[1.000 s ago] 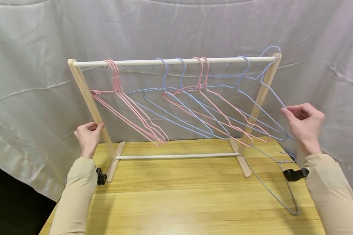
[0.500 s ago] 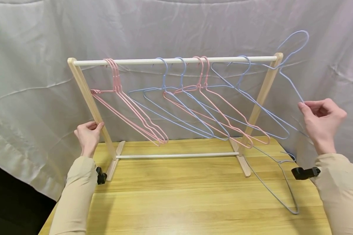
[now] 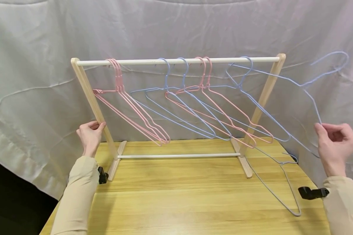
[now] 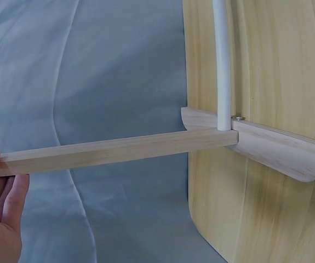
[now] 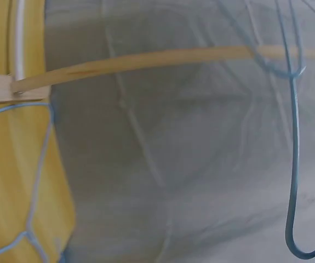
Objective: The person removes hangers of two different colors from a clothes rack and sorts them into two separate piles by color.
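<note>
My left hand grips the left wooden post of a clothes rack. In the left wrist view, thumb and fingers lie on opposite sides of the post. My right hand pinches a blue wire hanger by one end, to the right of the rack. Its hook is off the rail and points up and right, while its other end reaches left, overlapping a hanging blue hanger near the rail. In the right wrist view the held hanger's wire runs down to my fingertips at the right edge.
Three pink hangers hang at the rail's left. Two blue hangers and two pink hangers hang mid-rail. Another blue hanger lies at the right of the wooden table. A grey curtain hangs behind the rack.
My right hand has moved right and then lower, drawing the blue hanger away from the rack's right end. Its hook has tipped over to the right. The left hand stays on the post.
</note>
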### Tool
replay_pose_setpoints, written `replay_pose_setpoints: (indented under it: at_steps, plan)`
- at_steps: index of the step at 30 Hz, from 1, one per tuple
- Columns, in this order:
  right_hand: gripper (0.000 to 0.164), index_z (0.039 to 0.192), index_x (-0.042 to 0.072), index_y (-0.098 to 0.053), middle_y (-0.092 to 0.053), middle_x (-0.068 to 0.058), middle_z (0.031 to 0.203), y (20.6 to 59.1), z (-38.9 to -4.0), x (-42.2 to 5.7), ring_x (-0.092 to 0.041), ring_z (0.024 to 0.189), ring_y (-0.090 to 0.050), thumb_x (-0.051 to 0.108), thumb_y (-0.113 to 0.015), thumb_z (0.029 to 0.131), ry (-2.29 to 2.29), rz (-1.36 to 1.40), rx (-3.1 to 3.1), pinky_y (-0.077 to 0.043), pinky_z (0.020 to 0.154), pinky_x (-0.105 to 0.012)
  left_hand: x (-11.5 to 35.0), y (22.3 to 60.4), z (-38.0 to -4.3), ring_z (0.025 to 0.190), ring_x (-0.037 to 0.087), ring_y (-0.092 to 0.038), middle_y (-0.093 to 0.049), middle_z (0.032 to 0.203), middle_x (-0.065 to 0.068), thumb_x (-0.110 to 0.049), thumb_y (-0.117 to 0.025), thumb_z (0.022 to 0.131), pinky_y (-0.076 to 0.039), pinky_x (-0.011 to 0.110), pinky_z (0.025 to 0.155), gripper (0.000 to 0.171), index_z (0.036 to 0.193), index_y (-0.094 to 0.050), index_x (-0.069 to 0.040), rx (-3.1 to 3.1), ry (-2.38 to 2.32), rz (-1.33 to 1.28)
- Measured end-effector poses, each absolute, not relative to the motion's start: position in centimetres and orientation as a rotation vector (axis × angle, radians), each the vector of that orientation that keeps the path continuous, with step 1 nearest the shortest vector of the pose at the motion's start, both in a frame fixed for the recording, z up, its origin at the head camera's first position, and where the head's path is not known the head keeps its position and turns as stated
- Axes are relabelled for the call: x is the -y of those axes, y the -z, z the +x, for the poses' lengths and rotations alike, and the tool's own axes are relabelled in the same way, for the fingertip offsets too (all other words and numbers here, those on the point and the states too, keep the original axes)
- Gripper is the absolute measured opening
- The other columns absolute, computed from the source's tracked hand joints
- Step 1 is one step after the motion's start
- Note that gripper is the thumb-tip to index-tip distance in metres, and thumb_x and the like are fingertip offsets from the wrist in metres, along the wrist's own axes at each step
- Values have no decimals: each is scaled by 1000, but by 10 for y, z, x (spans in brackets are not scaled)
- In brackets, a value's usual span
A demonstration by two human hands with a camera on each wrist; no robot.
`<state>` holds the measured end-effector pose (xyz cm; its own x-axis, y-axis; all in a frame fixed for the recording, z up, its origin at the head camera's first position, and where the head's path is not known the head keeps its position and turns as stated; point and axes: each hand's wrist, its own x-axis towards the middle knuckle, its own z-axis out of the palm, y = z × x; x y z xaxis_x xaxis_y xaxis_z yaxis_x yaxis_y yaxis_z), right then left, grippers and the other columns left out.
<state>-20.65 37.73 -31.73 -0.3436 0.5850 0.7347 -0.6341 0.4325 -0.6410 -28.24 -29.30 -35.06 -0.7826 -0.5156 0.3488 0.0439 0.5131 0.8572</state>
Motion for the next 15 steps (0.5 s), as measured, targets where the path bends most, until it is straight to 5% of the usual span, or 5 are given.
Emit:
replay_pose_setpoints:
  at_steps: [7, 10, 15]
  plan:
    - [4, 88, 5, -76, -60, 24, 77, 353, -193, -399, 9, 66, -52, 2, -73, 87, -1193, -212, 1538, -41, 67, -7, 293, 350, -282, 134, 33, -39, -70, 115, 28, -27, -72, 94, -25, 46, 110, 38, 115, -74, 3, 2178, 1254, 387]
    - [12, 86, 13, -75, -60, 19, 76, 364, -193, -408, 5, 68, -52, 1, -73, 87, -1293, -271, 1444, -41, 68, -8, 293, 350, -282, 132, 34, -40, -71, 114, 29, -27, -71, 94, -24, 47, 109, 38, 115, -74, 4, 2180, 1249, 387]
    - [12, 81, 1, -72, -64, 0, 75, 373, -194, -413, -7, 69, -58, -10, -75, 80, -1598, -146, 1084, -48, 66, -12, 292, 350, -282, 135, 33, -40, -71, 114, 29, -26, -72, 93, -26, 46, 111, 37, 114, -74, 4, 2170, 1251, 388]
